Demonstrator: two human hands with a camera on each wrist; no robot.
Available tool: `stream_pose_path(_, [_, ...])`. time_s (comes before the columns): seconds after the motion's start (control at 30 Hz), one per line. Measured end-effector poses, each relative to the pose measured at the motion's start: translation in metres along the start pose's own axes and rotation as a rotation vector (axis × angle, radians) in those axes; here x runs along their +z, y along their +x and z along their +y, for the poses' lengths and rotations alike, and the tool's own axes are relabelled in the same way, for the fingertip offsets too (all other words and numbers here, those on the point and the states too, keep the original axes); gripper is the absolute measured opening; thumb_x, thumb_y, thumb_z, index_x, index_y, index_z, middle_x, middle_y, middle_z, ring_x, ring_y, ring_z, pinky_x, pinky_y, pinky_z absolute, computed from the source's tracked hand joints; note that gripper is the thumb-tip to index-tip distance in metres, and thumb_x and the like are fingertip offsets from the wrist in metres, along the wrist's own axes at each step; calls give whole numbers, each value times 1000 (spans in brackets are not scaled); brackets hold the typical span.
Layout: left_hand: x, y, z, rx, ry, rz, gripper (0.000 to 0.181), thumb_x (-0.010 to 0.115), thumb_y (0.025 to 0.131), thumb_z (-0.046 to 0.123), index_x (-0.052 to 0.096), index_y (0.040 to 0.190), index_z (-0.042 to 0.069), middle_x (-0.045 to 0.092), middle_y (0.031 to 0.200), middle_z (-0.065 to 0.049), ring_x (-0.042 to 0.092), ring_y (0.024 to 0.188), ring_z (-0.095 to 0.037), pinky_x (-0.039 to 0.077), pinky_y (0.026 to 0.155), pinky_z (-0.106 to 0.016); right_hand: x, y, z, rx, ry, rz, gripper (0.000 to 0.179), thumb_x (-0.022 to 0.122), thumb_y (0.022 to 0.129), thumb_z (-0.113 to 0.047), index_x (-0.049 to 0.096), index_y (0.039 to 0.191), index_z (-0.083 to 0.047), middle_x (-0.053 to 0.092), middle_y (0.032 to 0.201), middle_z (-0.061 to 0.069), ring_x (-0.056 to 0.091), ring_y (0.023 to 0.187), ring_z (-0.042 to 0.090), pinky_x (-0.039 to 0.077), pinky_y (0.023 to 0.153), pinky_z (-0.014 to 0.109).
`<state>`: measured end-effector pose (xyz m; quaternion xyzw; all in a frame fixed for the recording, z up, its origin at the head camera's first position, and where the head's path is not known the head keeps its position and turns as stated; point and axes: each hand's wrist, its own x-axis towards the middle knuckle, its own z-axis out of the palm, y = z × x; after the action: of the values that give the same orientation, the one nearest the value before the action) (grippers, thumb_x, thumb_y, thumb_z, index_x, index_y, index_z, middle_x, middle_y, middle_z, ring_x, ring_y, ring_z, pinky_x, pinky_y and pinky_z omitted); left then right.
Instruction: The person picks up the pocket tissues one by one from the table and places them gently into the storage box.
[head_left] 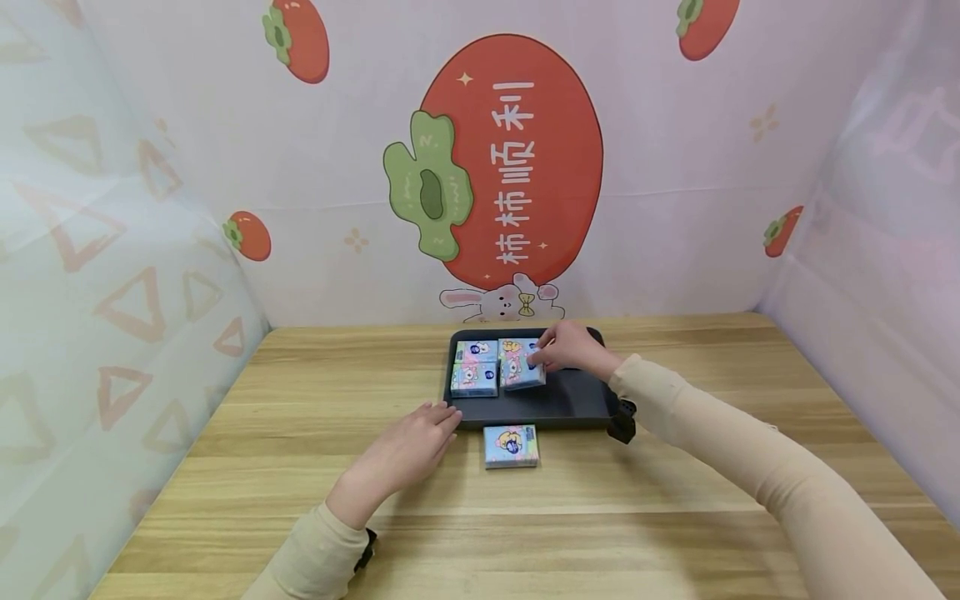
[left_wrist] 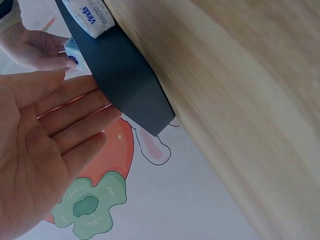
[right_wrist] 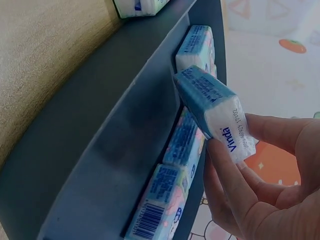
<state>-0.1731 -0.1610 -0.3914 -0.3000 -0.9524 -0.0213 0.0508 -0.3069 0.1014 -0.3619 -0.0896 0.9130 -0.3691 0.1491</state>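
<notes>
My right hand [head_left: 573,346] pinches a small blue Vinda tissue pack [right_wrist: 215,110] between thumb and fingers, over the dark tray [head_left: 577,398]. In the right wrist view this pack is tilted above the others. Inside the tray lie a back-left tissue pack [head_left: 477,350], a front-left tissue pack [head_left: 472,381] and a back-middle tissue pack [head_left: 512,344], the last partly covered by the held one. With straight fingers, my left hand [head_left: 411,440] touches the tray's front-left rim. Another tissue pack [head_left: 512,447] lies on the table just before the tray.
The tray stands near the back of a wooden table [head_left: 300,400]. Behind it rises a cloth backdrop [head_left: 337,167] printed with persimmons and a rabbit. Pale cloth walls flank the table on both sides. A black wrist device [head_left: 622,421] hangs by the tray's front-right corner.
</notes>
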Motion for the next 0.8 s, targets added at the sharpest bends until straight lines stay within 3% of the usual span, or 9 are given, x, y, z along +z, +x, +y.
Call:
stream_pose_path(0.27, [2,0,-1,2,-5,5,33,54,96,16,62,123,-1,62,125,-15,56,120,-29,42,108,-43,2,4,2,19,0,-6,40,75,82,-22,65,112,4,66,103,18,72,81,24,59,79,35])
stream_pose_path(0.53, [2,0,0,11,10,14,33,54,96,17,62,122,-1,62,124,-15,57,119,-29,43,108,-42,3,3,4,16,-28,-13,38,73,84,-22,66,112,2,66,103,17,71,79,21,60,75,30])
stream_pose_path(0.8, [1,0,0,6,17,6,33,54,97,17,62,122,-1,62,125,-15,57,120,-29,43,108,-42,3,1,4,40,-76,-28,38,72,85,-25,64,113,-1,69,96,12,70,80,19,58,84,35])
